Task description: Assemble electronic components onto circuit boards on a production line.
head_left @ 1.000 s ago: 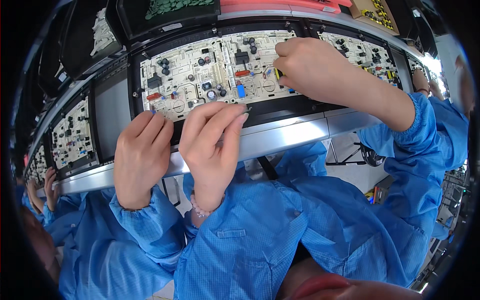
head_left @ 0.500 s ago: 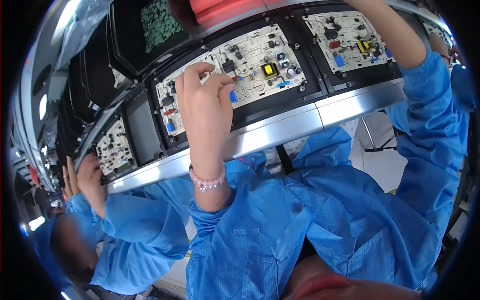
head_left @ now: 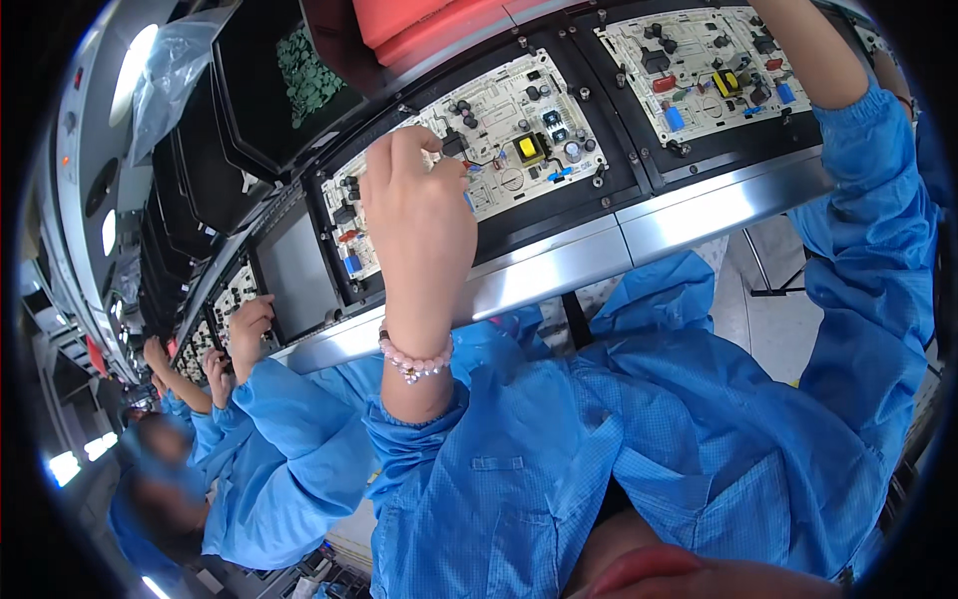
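My left hand (head_left: 419, 215) reaches up to a white circuit board (head_left: 529, 150) that sits in a black carrier on the line. Its bent fingertips touch the board's upper left part; only the back of the hand shows, so anything pinched in it is hidden. A pink bead bracelet (head_left: 414, 359) circles that wrist. My right forearm (head_left: 813, 60), in a blue sleeve, stretches over a second white circuit board (head_left: 699, 60) at the upper right. The right hand itself is cut off by the top edge.
A shiny metal rail (head_left: 689, 215) runs along the front of the line. A co-worker's hand (head_left: 249, 329) in a blue sleeve works at another board further left. Black bins, one with green parts (head_left: 309, 75), and a red bin (head_left: 429, 25) stand behind the boards.
The view has swung left and the boards sit further right in it. My left hand rose from the rail onto the middle board. My right hand passed out of the top edge.
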A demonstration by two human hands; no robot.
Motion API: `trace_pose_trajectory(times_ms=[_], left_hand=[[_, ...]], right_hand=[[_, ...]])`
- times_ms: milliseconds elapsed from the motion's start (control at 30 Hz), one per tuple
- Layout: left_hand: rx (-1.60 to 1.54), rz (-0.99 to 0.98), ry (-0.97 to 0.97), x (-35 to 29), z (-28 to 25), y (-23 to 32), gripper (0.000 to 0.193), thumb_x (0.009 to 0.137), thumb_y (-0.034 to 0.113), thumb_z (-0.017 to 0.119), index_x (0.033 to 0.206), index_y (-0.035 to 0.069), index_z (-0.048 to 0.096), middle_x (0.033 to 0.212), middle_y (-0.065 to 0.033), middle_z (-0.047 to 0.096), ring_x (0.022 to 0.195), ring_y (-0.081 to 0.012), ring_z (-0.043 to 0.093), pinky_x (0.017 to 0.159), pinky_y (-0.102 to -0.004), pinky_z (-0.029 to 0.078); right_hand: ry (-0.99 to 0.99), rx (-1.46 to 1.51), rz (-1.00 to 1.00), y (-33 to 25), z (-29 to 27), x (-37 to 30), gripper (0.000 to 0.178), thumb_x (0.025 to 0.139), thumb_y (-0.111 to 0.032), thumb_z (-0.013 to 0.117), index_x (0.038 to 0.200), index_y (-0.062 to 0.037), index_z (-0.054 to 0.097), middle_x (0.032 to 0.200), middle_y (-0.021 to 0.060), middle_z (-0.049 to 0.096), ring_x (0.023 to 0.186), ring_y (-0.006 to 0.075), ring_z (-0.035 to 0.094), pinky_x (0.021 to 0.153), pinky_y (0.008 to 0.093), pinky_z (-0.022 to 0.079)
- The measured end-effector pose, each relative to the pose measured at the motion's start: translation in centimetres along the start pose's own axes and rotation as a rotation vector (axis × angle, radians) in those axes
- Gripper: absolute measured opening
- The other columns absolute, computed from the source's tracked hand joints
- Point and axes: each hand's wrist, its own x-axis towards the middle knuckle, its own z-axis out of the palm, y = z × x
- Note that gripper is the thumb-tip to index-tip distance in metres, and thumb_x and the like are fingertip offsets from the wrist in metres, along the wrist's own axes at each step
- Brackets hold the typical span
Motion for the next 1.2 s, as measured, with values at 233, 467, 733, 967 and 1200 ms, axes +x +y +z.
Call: trace_pose_trajectory(times_ms=[233, 467, 733, 967, 1200], left_hand=[[0.130, 0.102, -0.017, 0.4, 0.2, 1.0, 0.007, 0.065, 0.002, 0.060, 0.064, -0.002, 0.066, 0.089, -0.0090, 0.056, 0.094, -0.0273, 0.052, 0.075, -0.0379, 0.040], [0.070, 0.220, -0.151, 1.2, 0.0, -0.7, 0.010, 0.063, 0.003, 0.059, 0.069, -0.003, 0.065, 0.086, -0.0111, 0.055, 0.089, -0.0270, 0.051, 0.075, -0.0365, 0.041], [0.137, 0.356, -0.117, 1.9, 0.1, -0.7, 0.006, 0.063, 0.004, 0.063, 0.065, -0.002, 0.066, 0.085, -0.0106, 0.056, 0.088, -0.0266, 0.051, 0.075, -0.0376, 0.039], [-0.143, 0.181, -0.183, 2.8, 0.6, -3.2, 0.005, 0.066, 0.006, 0.069, 0.069, 0.002, 0.070, 0.085, -0.0110, 0.061, 0.086, -0.0305, 0.056, 0.074, -0.0407, 0.045], [-0.564, -0.236, 0.052, 5.3, -1.4, -9.3, 0.015, 0.081, 0.018, 0.071, 0.084, 0.004, 0.073, 0.076, -0.0103, 0.069, 0.067, -0.0185, 0.065, 0.065, -0.0298, 0.051]], right_hand=[[0.205, -0.124, -0.364, 0.0, 6.5, 5.3, 0.021, 0.077, -0.017, 0.056, 0.085, -0.0049, 0.071, 0.078, 0.0198, 0.067, 0.075, 0.0357, 0.067, 0.068, 0.0448, 0.053], [0.204, -0.343, -0.587, -3.3, 15.1, 14.1, 0.012, 0.070, -0.008, 0.059, 0.072, -0.0075, 0.071, 0.076, 0.0183, 0.068, 0.072, 0.0335, 0.067, 0.067, 0.0448, 0.054], [-0.133, -0.325, -0.322, -9.0, 12.5, 13.9, 0.010, 0.071, -0.008, 0.063, 0.077, -0.0066, 0.071, 0.075, 0.0172, 0.068, 0.074, 0.0330, 0.068, 0.064, 0.0446, 0.055], [-0.161, -0.225, -0.258, -8.9, 6.4, 9.3, 0.009, 0.070, -0.009, 0.064, 0.075, -0.0058, 0.070, 0.074, 0.0174, 0.067, 0.071, 0.0323, 0.068, 0.061, 0.0442, 0.055], [0.175, 0.215, -0.638, -4.4, 7.3, 2.6, 0.019, 0.080, -0.011, 0.059, 0.092, 0.0023, 0.066, 0.088, 0.0206, 0.068, 0.079, 0.0301, 0.068, 0.072, 0.0381, 0.053]])
